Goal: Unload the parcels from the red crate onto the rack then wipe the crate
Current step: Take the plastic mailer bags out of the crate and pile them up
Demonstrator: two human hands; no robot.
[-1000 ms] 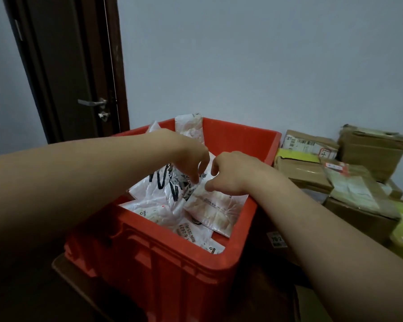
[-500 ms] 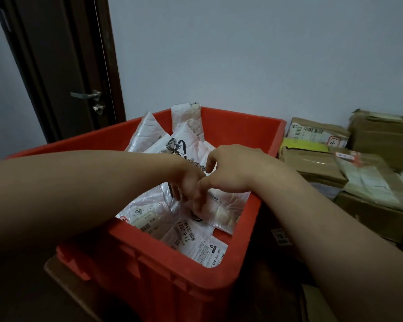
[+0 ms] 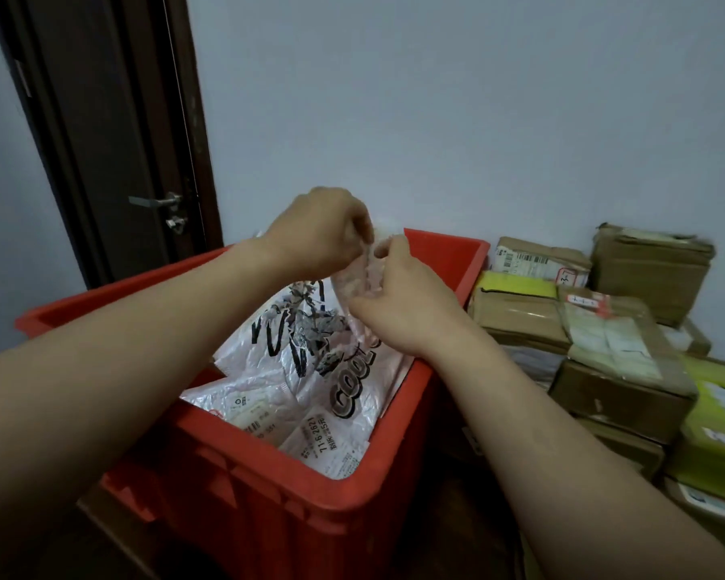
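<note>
1. Red crate [image 3: 294,508] — holding white plastic-bag parcels [image 3: 310,349], labels up.
2. Small pale parcel [image 3: 358,275] — held above crate's far right corner, pinched by left hand [image 3: 319,232] and right hand [image 3: 402,305], fingers curled.
3. Cardboard boxes [image 3: 520,316] stacked beside crate's right wall.

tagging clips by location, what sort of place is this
Probably a small parcel storeroom or sorting corner indoors. A red plastic crate holds labelled white courier bags, taped cardboard boxes with shipping labels are stacked by the wall on the right, and a dark door stands behind.
</note>
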